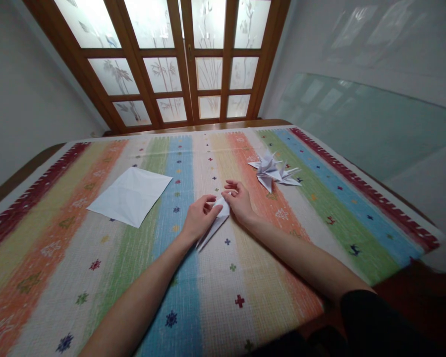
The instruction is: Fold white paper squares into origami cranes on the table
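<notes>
A partly folded piece of white origami paper lies between my hands near the middle of the table, its narrow pointed end toward me. My left hand grips its left side, thumb on top and fingers curled around the edge. At the far end, my right hand pinches the paper between thumb and forefinger, the other fingers bent. The fingers partly cover the far tip, so the exact fold there is hidden.
Several folded white paper cranes sit in a cluster to the right. On the left lies a stack or sheet of square white paper. A striped tablecloth covers the table; wooden glass-paned doors stand beyond it.
</notes>
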Available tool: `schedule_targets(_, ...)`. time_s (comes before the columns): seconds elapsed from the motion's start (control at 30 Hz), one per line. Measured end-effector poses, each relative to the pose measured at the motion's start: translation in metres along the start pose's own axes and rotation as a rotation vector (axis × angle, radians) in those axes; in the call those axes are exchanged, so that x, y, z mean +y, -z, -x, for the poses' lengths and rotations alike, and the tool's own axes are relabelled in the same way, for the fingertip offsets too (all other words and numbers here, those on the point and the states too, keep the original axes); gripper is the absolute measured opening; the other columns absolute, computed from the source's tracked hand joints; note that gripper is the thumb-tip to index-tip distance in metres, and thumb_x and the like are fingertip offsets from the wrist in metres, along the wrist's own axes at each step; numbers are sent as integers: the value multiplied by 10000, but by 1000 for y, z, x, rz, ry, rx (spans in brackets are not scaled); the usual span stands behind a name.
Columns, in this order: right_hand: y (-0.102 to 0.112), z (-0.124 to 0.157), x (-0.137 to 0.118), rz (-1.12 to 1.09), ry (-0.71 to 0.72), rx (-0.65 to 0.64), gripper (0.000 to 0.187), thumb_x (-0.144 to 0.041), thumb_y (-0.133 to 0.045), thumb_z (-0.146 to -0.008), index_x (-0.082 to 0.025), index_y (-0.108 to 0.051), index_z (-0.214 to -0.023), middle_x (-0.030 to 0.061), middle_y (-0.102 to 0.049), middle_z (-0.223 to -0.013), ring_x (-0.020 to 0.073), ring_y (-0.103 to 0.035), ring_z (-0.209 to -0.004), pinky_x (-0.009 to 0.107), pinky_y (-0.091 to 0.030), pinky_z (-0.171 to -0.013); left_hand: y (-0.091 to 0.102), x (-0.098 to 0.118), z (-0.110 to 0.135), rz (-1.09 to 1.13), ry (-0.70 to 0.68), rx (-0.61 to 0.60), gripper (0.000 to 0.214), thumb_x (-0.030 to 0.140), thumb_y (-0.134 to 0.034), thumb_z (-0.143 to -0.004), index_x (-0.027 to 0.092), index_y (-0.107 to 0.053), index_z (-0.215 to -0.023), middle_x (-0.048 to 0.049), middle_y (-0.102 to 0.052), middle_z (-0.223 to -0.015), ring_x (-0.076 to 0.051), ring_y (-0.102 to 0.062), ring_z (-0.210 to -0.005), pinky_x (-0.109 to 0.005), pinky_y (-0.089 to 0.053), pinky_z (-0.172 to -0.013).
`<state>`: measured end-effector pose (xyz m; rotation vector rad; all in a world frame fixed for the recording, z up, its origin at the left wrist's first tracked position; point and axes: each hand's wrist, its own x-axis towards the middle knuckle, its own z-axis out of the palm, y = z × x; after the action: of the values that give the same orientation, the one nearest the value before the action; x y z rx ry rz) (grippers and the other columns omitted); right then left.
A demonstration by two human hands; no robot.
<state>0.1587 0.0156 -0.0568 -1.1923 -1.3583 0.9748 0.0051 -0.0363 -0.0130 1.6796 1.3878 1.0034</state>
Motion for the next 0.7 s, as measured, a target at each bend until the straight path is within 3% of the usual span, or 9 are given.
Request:
schedule_targets(0.1, 3, -5, -3, -79, -13, 57, 436, -286, -625, -753, -189, -511, -1163, 85, -603, -1021, 168, -650, -810, 307, -551, -705, 1, 1, 0, 40, 87, 23, 455, 330, -722, -698, 131, -620, -1094, -109, -687, -1055, -148, -633, -714, -342, -537, -744)
schedule_targets(0.3, 5, -7, -25, -33, 143, 46, 402, -321, -577, -824, -228, -484, -1205, 79, -598, -1038, 179, -644, -841, 338, -556, -744, -5, -1, -2, 372, 148, -122, 350, 243, -699, -685, 126, -662, -1013, -94, -725, -950, -162, -670, -777, -332, -539, -777)
schedule_targets(0.43, 7, 2, -40, 127, 312, 128, 377, -337, -547, -865, -229, -497, -1223, 122, -577, -1173, 249, -566, -1114, 437, -491, -932, -7, -1, 0, 527, 210, -97, 286, 246, -730, -646, 134, -683, -905, -70, -747, -861, -181, -688, -763, -337, -538, -771)
schedule_targets(0.5, 9, 6, -42, 128, 318, 196, 429, -372, -576, -854, -234, -489, -1250, 133, -550, -1250, 266, -507, -1199, 469, -451, -980, -7, -3, -1, 659, 262, -32, 348, 275, -763, -621, 135, -664, -924, -60, -748, -814, -182, -697, -731, -333, -538, -758)
schedule_targets(0.57, 10, 10, -40, 5, 230, 147, 482, -419, -618, -820, -234, -501, -1248, 127, -573, -1227, 251, -559, -1119, 438, -497, -908, -6, -4, -3, 788, 282, 53, 416, 301, -799, -588, 139, -637, -935, -49, -745, -773, -182, -703, -707, -324, -534, -754)
schedule_targets(0.7, 3, 18, -32, -230, -27, -162, 404, -444, -730, -697, -187, -630, -992, 48, -670, -881, 159, -632, -718, 309, -536, -652, -7, -4, -4, 904, 276, 189, 441, 316, -845, -525, 148, -606, -855, -15, -720, -668, -164, -681, -614, -292, -521, -692)
